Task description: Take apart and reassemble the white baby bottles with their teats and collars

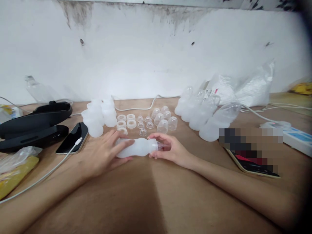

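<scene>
A frosted white bottle [137, 148] lies on its side above the table, its collar and clear nipple pointing right. My left hand [108, 151] is wrapped round the bottle's base end. The fingers of my right hand [168, 148] close round the collar and nipple end. Just beyond are several white rings [131, 123], several clear nipples [143, 131] and several clear domed caps [162, 126]. Open frosted bottles [94, 125] stand upright behind my left hand. Capped bottles [211, 128] stand in a row to the right.
At the left lie a phone [76, 138] with a white cable, a black case-like object [36, 122] and a yellow packet [18, 172]. Another phone [253, 167], a power strip [297, 136] and plastic bags [253, 86] are at the right. A wall rises behind the table [146, 201].
</scene>
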A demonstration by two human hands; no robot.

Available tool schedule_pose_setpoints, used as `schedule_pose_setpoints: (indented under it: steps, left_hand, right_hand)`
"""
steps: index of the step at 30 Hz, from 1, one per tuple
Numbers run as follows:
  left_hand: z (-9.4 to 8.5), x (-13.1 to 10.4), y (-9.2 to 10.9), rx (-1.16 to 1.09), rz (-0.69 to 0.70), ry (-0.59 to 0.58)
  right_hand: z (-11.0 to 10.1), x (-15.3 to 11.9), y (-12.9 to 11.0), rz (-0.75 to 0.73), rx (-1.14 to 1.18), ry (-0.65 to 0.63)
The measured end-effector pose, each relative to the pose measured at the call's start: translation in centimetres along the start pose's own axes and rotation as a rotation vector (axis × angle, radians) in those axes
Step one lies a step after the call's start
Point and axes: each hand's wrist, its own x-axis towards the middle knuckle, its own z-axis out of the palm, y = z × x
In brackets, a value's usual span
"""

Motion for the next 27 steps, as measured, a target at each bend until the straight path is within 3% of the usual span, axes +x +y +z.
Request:
schedule_pose_setpoints:
  steps: [2,5,9,13,15,19,21,24,27]
  left_hand:
    - [0.5,-0.2,0.0,0.083,0.054,0.069]
    - [0.2,-0.1,0.2,0.0,0.004,0.053]
    - [-1.0,0.5,0.3,-0.258,-0.215,-0.069]
    - [-1.1,0.6,0.2,-0.298,-0.359,-0.191]
    - [-0.8,0.4,0.2,-0.257,-0.278,-0.154]
    - [-0.2,-0.2,0.5,-0.005,0.052,0.034]
    - [-0.1,-0.3,0.6,0.022,0.093,0.09]
    - [-0.4,-0.2,0.6,-0.177,-0.074,0.114]
    - [-0.6,0.2,0.6,-0.419,-0.282,0.027]
  right_hand:
    - [0.0,0.0,-0.1,0.007,0.014,-0.007]
    - [0.0,-0.1,-0.1,-0.019,-0.008,0.005]
    - [0.0,-0.2,-0.1,-0.052,-0.05,0.03]
    - [0.0,-0.3,0.1,-0.076,-0.103,0.044]
    - [0.0,-0.3,0.1,-0.08,-0.108,0.046]
    - [0.1,-0.2,0.0,-0.049,-0.057,0.027]
    - [0.1,-0.2,0.0,-0.05,-0.049,0.025]
    - [0.1,-0.3,-0.1,-0.075,-0.092,0.059]
    - [0.0,-0.4,-0.1,-0.096,-0.142,0.096]
